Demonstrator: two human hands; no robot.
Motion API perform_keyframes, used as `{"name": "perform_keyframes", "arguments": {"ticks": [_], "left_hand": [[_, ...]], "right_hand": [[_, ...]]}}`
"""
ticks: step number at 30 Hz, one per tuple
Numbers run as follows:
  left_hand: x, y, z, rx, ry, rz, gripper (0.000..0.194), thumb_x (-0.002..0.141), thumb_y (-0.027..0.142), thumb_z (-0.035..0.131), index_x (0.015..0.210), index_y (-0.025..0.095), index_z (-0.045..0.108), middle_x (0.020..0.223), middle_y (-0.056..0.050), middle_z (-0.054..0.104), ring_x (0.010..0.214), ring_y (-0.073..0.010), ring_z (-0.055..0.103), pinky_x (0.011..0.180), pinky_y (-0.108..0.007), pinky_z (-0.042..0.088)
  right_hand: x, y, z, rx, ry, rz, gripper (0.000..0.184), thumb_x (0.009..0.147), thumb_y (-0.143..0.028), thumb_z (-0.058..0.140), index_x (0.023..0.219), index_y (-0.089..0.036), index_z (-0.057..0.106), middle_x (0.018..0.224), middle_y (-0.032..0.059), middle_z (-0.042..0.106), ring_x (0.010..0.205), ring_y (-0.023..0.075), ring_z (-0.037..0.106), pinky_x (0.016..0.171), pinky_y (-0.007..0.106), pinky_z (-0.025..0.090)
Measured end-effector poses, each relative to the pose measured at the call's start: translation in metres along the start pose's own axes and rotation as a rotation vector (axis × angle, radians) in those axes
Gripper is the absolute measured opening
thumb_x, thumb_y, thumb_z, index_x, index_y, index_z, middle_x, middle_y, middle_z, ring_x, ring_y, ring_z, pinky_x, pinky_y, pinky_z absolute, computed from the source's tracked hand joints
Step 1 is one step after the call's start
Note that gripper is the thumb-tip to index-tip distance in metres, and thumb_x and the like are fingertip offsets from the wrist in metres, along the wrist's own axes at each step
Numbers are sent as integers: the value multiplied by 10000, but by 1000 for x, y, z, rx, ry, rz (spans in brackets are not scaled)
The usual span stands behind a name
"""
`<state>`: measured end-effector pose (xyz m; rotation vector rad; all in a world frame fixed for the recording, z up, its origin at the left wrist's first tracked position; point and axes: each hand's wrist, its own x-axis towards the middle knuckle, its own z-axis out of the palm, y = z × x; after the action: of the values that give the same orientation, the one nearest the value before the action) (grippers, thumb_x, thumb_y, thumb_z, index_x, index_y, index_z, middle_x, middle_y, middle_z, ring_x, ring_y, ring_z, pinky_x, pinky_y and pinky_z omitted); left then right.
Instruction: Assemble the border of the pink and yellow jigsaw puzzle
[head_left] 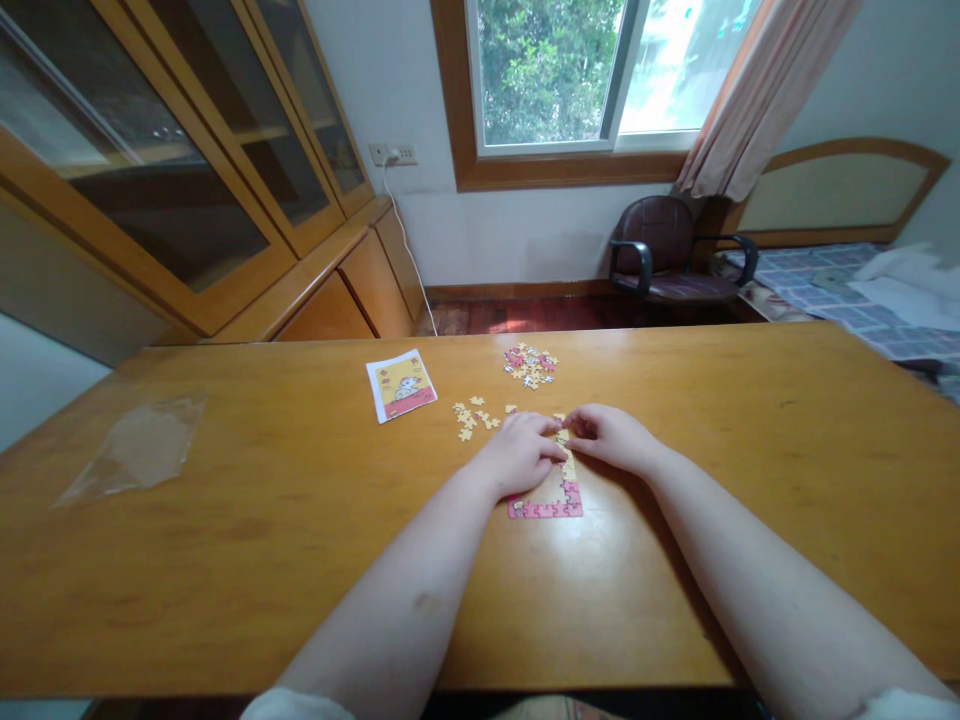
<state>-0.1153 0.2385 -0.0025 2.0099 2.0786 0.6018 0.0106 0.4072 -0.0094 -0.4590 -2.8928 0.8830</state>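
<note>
A partly joined jigsaw puzzle [546,510] lies on the table, with a pink bottom edge and a yellow right side. My left hand [521,452] rests over its upper left part, fingers stretched toward the right side and hiding much of the middle. At the upper right edge, my right hand [611,436] is curled, its fingertips at a yellow puzzle piece [560,436] on that side. The fingertips partly cover this piece. Loose yellow pieces [466,420] are scattered left of my left hand. Beyond both hands lies a mixed pile of puzzle pieces [531,366].
A picture card [403,386] lies left of the loose pieces on the wooden table [300,560]. Farther left is a clear plastic bag [146,440]. Past the table stand a glass-door cabinet [300,235], an armchair [660,250] and a bed [825,285].
</note>
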Motion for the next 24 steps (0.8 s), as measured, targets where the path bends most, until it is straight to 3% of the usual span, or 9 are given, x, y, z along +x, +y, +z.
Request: {"name": "perform_keyframes", "arguments": {"ticks": [6,16,20,24], "left_hand": [[0,-1,-1,3,13,31,278,801,172,560,951,319,742,1251,-19,596,1149,-233,501,1026,-438,362],[0,1,-3,4,-22,56,283,788,156,549,920,308,747,1141,-9,634,1078,-215,527,999,-394,371],[1,3,-5,23,2,-13,295,825,171,508,1001,283,715,992,-28,658,947,-201,555,908,-364,416],[1,0,-5,62,67,-112,256,842,210,511,1017,249,694,955,-44,646,932,-209,549,891,-367,416]], "right_hand": [[1,5,2,-18,34,-54,187,852,-262,545,953,-233,700,895,42,664,811,175,608,736,278,450],[1,6,3,-22,9,-76,230,833,-175,524,933,-242,720,892,36,657,816,171,615,771,277,458],[2,5,3,-15,67,-33,186,833,-223,559,966,-206,688,897,52,645,800,171,608,750,281,473],[3,6,4,-24,104,-46,232,845,-248,563,1049,-198,661,1031,81,635,927,196,608,848,317,477]]}}
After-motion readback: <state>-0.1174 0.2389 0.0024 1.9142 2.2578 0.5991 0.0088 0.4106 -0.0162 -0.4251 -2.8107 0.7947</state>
